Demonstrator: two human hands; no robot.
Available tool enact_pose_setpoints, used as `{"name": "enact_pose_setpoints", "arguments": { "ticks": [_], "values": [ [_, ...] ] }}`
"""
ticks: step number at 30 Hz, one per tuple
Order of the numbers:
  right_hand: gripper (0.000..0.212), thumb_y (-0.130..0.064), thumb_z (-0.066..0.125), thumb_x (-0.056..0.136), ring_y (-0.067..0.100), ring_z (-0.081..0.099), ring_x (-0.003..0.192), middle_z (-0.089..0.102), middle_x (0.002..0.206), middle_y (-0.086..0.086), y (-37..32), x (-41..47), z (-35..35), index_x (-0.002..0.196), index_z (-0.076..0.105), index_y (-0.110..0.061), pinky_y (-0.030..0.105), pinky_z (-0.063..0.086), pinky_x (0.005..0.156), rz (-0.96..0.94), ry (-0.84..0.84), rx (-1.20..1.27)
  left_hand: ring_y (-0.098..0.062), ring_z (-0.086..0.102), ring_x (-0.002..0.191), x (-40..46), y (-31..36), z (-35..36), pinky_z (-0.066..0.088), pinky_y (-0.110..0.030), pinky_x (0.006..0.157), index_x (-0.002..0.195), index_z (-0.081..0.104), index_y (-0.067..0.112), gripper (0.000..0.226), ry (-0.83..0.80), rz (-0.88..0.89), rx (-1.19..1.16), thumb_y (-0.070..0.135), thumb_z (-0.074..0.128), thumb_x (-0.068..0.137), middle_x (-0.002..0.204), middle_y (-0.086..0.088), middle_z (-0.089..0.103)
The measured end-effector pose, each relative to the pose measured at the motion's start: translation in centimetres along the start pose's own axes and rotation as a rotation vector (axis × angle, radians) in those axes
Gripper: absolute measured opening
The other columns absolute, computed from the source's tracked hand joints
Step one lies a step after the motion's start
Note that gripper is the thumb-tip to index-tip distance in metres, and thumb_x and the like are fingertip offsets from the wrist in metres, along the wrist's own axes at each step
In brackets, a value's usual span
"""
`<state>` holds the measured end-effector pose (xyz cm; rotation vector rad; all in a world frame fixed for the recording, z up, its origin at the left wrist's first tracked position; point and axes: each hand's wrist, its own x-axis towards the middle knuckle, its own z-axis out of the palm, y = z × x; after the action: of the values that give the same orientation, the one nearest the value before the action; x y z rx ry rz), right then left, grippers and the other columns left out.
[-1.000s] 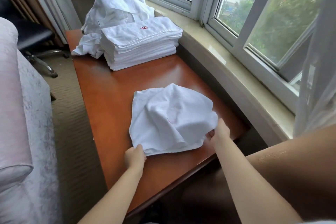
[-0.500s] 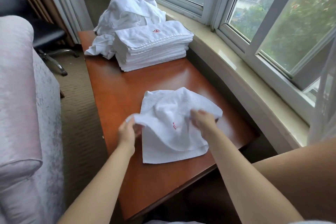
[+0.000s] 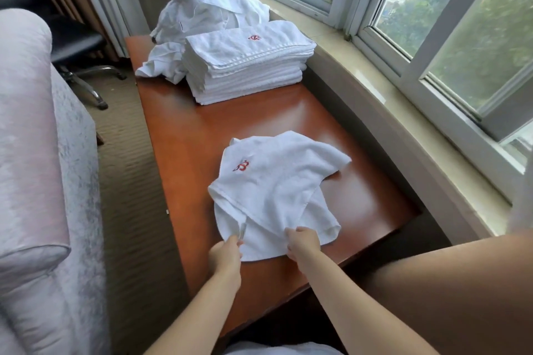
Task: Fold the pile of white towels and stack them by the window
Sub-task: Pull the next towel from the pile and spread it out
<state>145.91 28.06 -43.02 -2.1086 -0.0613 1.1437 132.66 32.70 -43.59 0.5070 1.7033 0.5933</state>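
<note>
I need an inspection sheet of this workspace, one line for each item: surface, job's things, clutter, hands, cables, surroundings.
Surface: brown wooden table, glossy, beside the window sill.
Job's things: one loose towel with red emblem, half folded at the near end; folded stack at the far end; unfolded pile behind it.
Clutter: nothing seen.
Hands: left hand and right hand each pinch the towel's near edge.
Cables: nothing seen.
Surroundings: window on the right, pale sofa on the left, office chair beyond, carpet floor.

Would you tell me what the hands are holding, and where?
Both hands, left and right, pinch the towel at its near edge.
</note>
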Motion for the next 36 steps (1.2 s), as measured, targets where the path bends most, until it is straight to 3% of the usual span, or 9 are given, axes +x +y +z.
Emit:
{"name": "enact_pose_setpoints", "arguments": {
  "ticks": [4,8,13,18,21,24,28,32,36],
  "values": [
    [0.022,-0.025,0.055,0.094,0.021,0.047,0.075,0.053,0.100,0.011,-0.2,-0.3,1.1,0.078,0.060,-0.011,0.027,0.037,0.055,0.099,0.053,0.169,-0.020,0.047,0.062,-0.4,-0.2,0.1,0.044,-0.031,0.064,0.082,0.066,0.004,0.013,-0.031,-0.039,0.069,0.014,0.060,0.090,0.073,-0.006,0.051],
    [0.019,-0.021,0.061,0.093,0.015,0.051,0.082,0.058,0.098,0.004,-0.3,-0.7,1.8,0.102,0.067,-0.006,0.025,0.042,0.066,0.062,-0.062,0.398,-0.022,0.062,0.069,-0.8,-0.1,0.4,0.048,-0.028,0.051,0.091,0.065,0.003,0.011,-0.090,-0.057,0.042,0.014,0.064,0.090,0.082,-0.006,0.058],
    [0.013,-0.017,0.062,0.094,0.021,0.063,0.093,0.067,0.100,0.010,-1.4,-0.2,1.4,0.093,0.065,-0.005,0.033,0.049,0.091,0.081,-0.101,0.560,-0.033,0.069,0.068,-0.7,0.2,0.9,0.052,-0.025,0.042,0.102,0.061,-0.003,0.014,-0.197,-0.164,-0.063,0.007,0.061,0.092,0.100,-0.018,0.065],
    [0.006,-0.006,0.060,0.094,0.019,0.065,0.086,0.063,0.100,0.009,-3.8,-0.2,-1.2,0.095,0.056,-0.002,0.033,0.052,0.094,0.046,-0.089,0.968,-0.029,0.069,0.072,-2.0,0.1,1.8,0.060,-0.030,0.065,0.094,0.063,0.002,0.010,-0.168,-0.116,-0.048,0.012,0.064,0.092,0.093,-0.008,0.064],
    [0.007,-0.004,0.059,0.094,0.024,0.066,0.088,0.060,0.109,0.015,-4.6,-0.3,-2.2,0.089,0.055,-0.003,0.033,0.058,0.081,0.065,-0.102,1.135,-0.026,0.069,0.075,-2.9,0.1,2.4,0.058,-0.034,0.081,0.084,0.062,0.008,0.010,-0.177,-0.090,-0.054,0.013,0.066,0.091,0.089,-0.002,0.058],
    [0.010,-0.003,0.057,0.095,0.025,0.065,0.084,0.056,0.114,0.017,-4.7,-0.5,-2.1,0.085,0.054,-0.003,0.031,0.060,0.063,0.100,-0.141,1.165,-0.028,0.065,0.080,-3.5,0.4,2.7,0.061,-0.030,0.062,0.093,0.062,0.000,0.006,-0.361,-0.263,-0.180,0.005,0.065,0.091,0.097,-0.011,0.059],
    [0.008,0.002,0.054,0.095,0.026,0.062,0.084,0.055,0.106,0.017,-4.6,-0.8,-2.2,0.088,0.053,0.000,0.034,0.059,0.064,0.130,-0.190,1.041,-0.017,0.057,0.062,-2.6,0.4,2.3,0.049,-0.017,0.038,0.095,0.061,-0.003,0.007,-0.497,-0.473,-0.328,0.004,0.061,0.093,0.084,-0.014,0.055],
    [0.017,0.003,0.049,0.093,0.017,0.056,0.067,0.057,0.081,0.008,-8.3,-1.8,-4.6,0.081,0.054,-0.007,0.026,0.052,0.066,-0.096,-0.054,0.906,-0.004,0.048,0.030,-1.4,2.4,2.3,0.039,-0.014,0.035,0.087,0.056,0.007,0.015,-0.178,-0.172,-0.471,-0.008,0.056,0.089,0.068,-0.007,0.054],
    [0.020,-0.002,0.040,0.094,0.021,0.053,0.078,0.052,0.082,0.003,-10.4,-1.2,-9.6,0.079,0.050,-0.013,0.026,0.040,0.069,-0.475,0.564,0.809,-0.018,0.057,0.057,-0.9,6.4,1.0,0.044,-0.031,0.066,0.064,0.060,0.012,0.017,0.129,0.325,-0.290,0.013,0.060,0.081,0.061,-0.002,0.062]
  ]
}}
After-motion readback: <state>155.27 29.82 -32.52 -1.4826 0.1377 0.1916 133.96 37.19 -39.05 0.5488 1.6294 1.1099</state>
